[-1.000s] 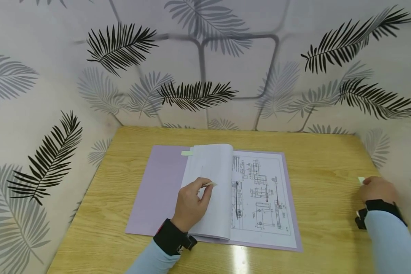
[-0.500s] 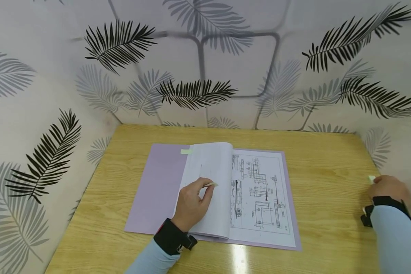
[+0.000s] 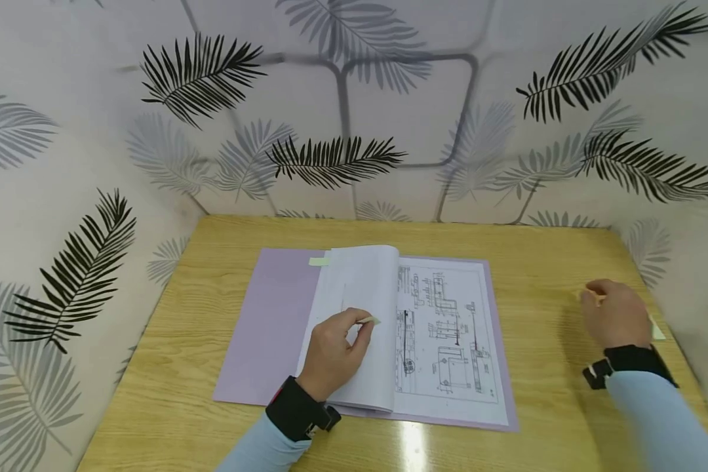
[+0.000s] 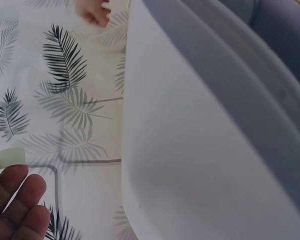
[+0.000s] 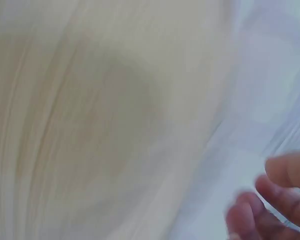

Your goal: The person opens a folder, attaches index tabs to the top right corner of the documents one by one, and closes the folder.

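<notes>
My left hand (image 3: 333, 351) pinches a small pale green sticky note (image 3: 368, 320) above the turned pages of an open document. In the left wrist view, the sticky note (image 4: 11, 157) sticks out between thumb and fingers. The document's white pages (image 3: 362, 282) curl over to the left, and a technical drawing (image 3: 451, 334) shows on the right-hand sheet. Another pale green tab (image 3: 318, 261) projects from the top left page edge. My right hand (image 3: 616, 314) is blurred over the table's right side, with loosely bent fingers; its wrist view shows nothing between thumb and fingers (image 5: 245, 215).
A purple folder cover (image 3: 271, 314) lies beneath the pages. Beside my right hand, a pale green piece (image 3: 657, 328), partly hidden, lies near the right edge of the wooden table (image 3: 543, 262). Leaf-patterned cloth (image 3: 413, 124) rises behind and at both sides.
My right hand first shifted right with the pale green piece at its fingertips, then moved back left without it, leaving the piece near the table's edge. My left hand has stayed nearly still.
</notes>
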Tool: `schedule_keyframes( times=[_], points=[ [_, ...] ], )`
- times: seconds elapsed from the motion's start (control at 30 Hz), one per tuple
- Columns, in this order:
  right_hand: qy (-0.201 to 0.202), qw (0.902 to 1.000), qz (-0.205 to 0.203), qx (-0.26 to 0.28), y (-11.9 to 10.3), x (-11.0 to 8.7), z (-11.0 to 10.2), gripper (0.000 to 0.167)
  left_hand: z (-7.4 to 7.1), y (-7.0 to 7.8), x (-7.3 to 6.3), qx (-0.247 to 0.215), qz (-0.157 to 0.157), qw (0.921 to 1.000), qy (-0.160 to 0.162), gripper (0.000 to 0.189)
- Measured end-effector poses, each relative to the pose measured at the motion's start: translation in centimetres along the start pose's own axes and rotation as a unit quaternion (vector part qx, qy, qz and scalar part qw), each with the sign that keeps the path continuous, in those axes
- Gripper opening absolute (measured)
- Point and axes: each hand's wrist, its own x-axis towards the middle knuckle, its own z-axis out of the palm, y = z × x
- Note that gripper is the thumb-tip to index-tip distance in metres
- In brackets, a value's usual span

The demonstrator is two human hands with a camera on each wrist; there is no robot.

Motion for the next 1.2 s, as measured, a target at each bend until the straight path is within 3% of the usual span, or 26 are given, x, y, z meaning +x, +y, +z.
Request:
schedule_keyframes(
  times=[0.07, 0.13, 0.23, 0.37, 0.47, 0.53, 0.73, 1.0, 1.2],
  points=[
    [-0.023, 0.9936, -0.096, 0.055, -3.9, -1.9, 0.3, 0.031, 0.2, 0.4, 0.3, 0.009, 0.011, 0.9998, -0.013, 0.006],
    [-0.060, 0.9774, -0.169, 0.111, -8.1, -3.9, 0.6, 0.026, 0.4, 1.0, 0.6, 0.021, 0.025, 0.9991, -0.029, 0.006],
    [-0.133, 0.9367, -0.248, 0.208, -13.5, -7.0, 0.8, 0.022, 0.7, 1.8, 1.0, 0.038, 0.053, 0.9966, -0.051, 0.008],
    [-0.212, 0.8710, -0.303, 0.324, -18.0, -9.8, 0.9, 0.027, 1.0, 2.6, 1.3, 0.063, 0.083, 0.9918, -0.075, 0.011],
    [-0.240, 0.8463, -0.298, 0.371, -19.7, -11.1, 1.2, 0.027, 1.2, 3.0, 1.4, 0.075, 0.097, 0.9883, -0.090, 0.012],
    [-0.247, 0.8401, -0.287, 0.388, -20.3, -11.5, 1.4, 0.024, 1.3, 3.1, 1.4, 0.081, 0.107, 0.9863, -0.096, 0.012],
    [-0.247, 0.8373, -0.265, 0.410, -20.9, -11.8, 1.8, 0.013, 1.5, 3.1, 1.3, 0.097, 0.118, 0.9831, -0.102, 0.009],
    [-0.242, 0.8489, -0.267, 0.387, -20.8, -11.7, 1.8, 0.006, 1.2, 2.8, 1.3, 0.103, 0.129, 0.9817, -0.095, 0.008],
    [-0.242, 0.8493, -0.290, 0.369, -20.3, -11.4, 1.9, 0.011, 0.7, 2.8, 1.5, 0.081, 0.140, 0.9788, -0.126, 0.025]
  ],
)
